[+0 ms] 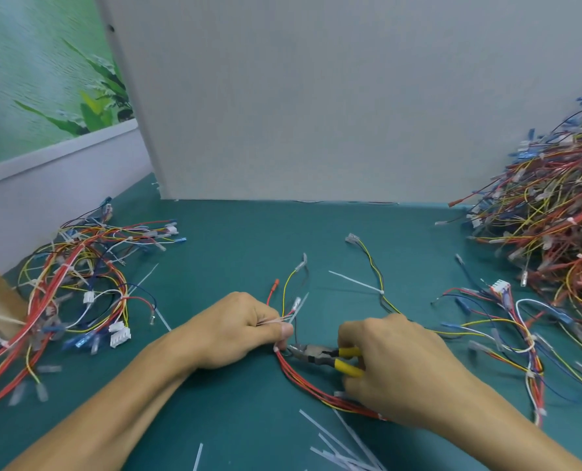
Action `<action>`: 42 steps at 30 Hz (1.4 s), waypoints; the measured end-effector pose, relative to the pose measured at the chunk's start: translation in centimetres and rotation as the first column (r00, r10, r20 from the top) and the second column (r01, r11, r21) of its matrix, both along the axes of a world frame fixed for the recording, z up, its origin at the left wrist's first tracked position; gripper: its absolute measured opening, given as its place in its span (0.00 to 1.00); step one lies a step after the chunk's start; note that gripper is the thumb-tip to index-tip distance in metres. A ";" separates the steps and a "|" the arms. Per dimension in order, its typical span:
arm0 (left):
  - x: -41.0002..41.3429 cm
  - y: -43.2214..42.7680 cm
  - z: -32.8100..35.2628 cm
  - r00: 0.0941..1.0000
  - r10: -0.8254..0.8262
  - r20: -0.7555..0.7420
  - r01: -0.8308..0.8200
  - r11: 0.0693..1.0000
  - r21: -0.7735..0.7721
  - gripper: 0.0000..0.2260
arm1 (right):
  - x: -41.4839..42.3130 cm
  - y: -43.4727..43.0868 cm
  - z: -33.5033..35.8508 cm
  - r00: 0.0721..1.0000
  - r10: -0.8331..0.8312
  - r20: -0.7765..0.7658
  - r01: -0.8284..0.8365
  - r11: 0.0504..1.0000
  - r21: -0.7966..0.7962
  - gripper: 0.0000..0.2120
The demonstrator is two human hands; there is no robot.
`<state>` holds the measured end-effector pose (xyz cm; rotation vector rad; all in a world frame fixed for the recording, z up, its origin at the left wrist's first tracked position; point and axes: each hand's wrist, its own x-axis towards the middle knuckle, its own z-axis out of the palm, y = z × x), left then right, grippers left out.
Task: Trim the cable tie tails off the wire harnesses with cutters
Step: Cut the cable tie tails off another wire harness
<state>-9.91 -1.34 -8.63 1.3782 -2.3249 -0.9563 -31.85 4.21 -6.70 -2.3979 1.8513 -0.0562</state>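
Our left hand (235,329) pinches harness (299,379) | right hand (395,365) grips cutters (311,355) at 3 o'clock | risk: close jaws nick harness

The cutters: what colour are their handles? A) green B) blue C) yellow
C: the right hand grips the cutters by yellow handles, while the left hand pinches the wire harness.
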 end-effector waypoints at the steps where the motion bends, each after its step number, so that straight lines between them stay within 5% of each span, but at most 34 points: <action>1: -0.1 0.0 0.1 1.000 0.003 0.007 -0.003 1.000 0.001 0.15 | 0.2 0.0 -0.1 1.000 0.000 -0.006 0.000 1.000 -0.004 0.13; 13: -0.5 0.3 0.5 0.998 0.029 0.053 -0.029 1.000 -0.001 0.20 | 2.3 0.5 0.3 0.998 -0.008 -0.059 0.009 1.000 0.011 0.06; 18: -0.6 0.4 0.6 0.998 0.043 0.050 -0.044 0.999 0.015 0.20 | 3.0 1.1 0.3 0.996 -0.008 -0.093 0.005 0.999 -0.036 0.16; 35: -0.4 0.0 0.2 0.999 0.054 0.008 -0.054 0.998 0.036 0.15 | 3.5 1.4 0.4 0.987 0.080 -0.138 -0.082 0.997 -0.006 0.17; 39: 0.2 0.0 0.0 0.986 0.078 -0.145 -0.077 0.997 0.013 0.15 | 2.4 1.4 0.6 0.980 0.126 -0.152 -0.131 0.991 -0.024 0.12; 42: 0.1 0.0 0.2 0.857 0.213 -0.469 -0.183 0.977 0.109 0.12 | 0.1 0.3 1.5 0.994 0.050 -0.096 -0.055 0.997 -0.049 0.06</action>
